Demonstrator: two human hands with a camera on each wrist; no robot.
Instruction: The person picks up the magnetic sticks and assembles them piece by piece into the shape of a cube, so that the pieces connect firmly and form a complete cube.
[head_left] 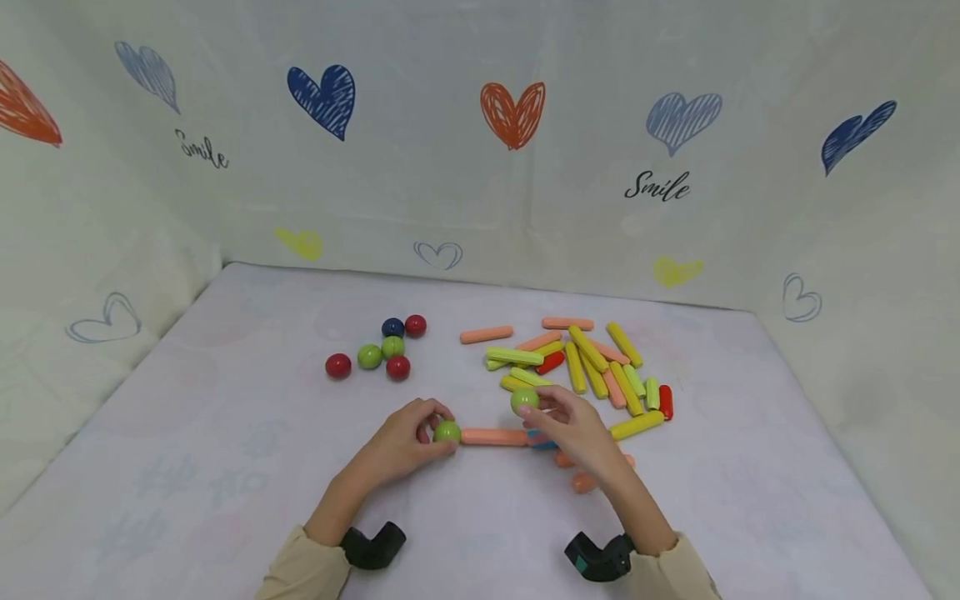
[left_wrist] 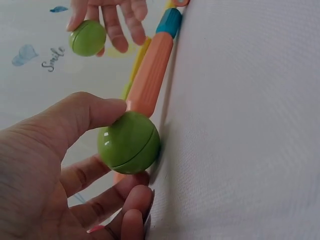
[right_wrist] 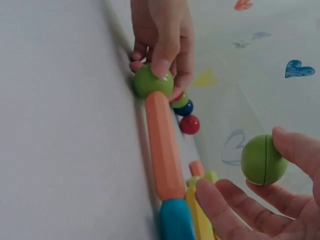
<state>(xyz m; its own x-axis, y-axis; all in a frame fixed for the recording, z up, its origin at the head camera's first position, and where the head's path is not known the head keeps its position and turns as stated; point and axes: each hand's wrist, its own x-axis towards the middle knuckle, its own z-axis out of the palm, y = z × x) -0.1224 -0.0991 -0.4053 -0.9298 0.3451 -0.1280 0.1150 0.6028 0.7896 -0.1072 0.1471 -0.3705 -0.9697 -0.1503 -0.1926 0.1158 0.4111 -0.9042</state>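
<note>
My left hand grips a green ball low at the table surface, thumb on one side and fingers on the other. Against that ball lies the end of an orange ribbed rod, which runs right to a blue piece. A second green ball is pinched between the thumb and fingers of my right hand, raised above the rod. In the head view this hand partly covers the blue piece and the orange pieces behind it.
Loose red, blue and green balls lie at the back left of the white table. Back right, a pile of yellow, orange, green and red rods spreads toward my right hand. A heart-printed cloth hangs behind.
</note>
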